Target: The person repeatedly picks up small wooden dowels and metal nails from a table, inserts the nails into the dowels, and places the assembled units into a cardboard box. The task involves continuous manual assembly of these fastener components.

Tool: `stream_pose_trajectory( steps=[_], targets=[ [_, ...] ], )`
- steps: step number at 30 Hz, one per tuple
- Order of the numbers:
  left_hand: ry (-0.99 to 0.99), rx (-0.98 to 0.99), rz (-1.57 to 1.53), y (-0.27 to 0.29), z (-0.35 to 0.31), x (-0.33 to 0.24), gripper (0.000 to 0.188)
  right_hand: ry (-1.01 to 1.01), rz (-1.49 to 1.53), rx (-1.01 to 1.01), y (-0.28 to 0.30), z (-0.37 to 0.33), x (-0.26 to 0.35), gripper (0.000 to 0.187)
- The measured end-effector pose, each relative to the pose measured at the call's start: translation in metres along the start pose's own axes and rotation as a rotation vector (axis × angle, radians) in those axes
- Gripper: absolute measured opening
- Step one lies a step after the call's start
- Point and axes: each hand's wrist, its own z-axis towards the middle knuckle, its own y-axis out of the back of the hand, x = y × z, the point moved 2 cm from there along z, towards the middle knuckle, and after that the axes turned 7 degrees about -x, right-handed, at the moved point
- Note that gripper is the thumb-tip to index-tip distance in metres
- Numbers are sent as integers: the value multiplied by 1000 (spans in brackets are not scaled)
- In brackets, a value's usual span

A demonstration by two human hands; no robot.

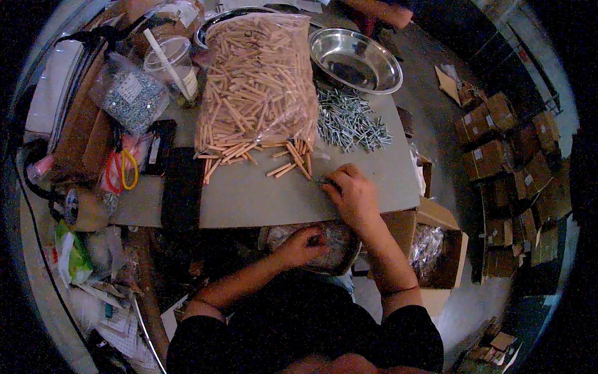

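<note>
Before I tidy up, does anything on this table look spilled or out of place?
Yes. Wooden sticks lie in two untidy clusters at the near end of the clear bag, as if spilled. Metal fasteners sit heaped directly on the table, beside the steel bowl; either may be deliberate.

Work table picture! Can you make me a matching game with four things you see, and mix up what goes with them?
Column one:
1. left hand
2. pile of screws
3. bag of wooden dowels
4. right hand

Column two:
A. tan, seen through clear plastic
B. over the near right part of the table
C. on the person's side of the table's near edge
D. silver, lying loose

Right pairs: 1-C, 2-D, 3-A, 4-B
</note>
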Motion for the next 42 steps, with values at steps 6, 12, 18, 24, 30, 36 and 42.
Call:
stream_pose_trajectory(
  steps=[6, 12, 18, 24, 30, 36, 42],
  targets=[
    [204, 111, -485, -13, 8, 27, 24, 127, 232, 210, 4, -22, 3, 22],
    [299, 219, -689, -11, 3, 5, 50, 174, 486, 500, 22, -52, 20, 26],
    [123, 297, -482, 5, -4, -47, 59, 385, 356, 364, 41, -55, 27, 25],
    [-129, -55, -114, 14, -15, -56, 49, 381, 370, 216, 44, -61, 23, 17],
    [-434, -272, 242, 19, -25, -85, 13, 250, 444, 181, 42, -69, 19, 19],
    [-460, -281, 324, 13, -24, -82, 6, 259, 477, 150, 39, -72, 21, 16],
    [-405, -333, 236, 8, -18, -81, 9, 142, 421, 195, 50, -86, -5, 17]
  ],
)
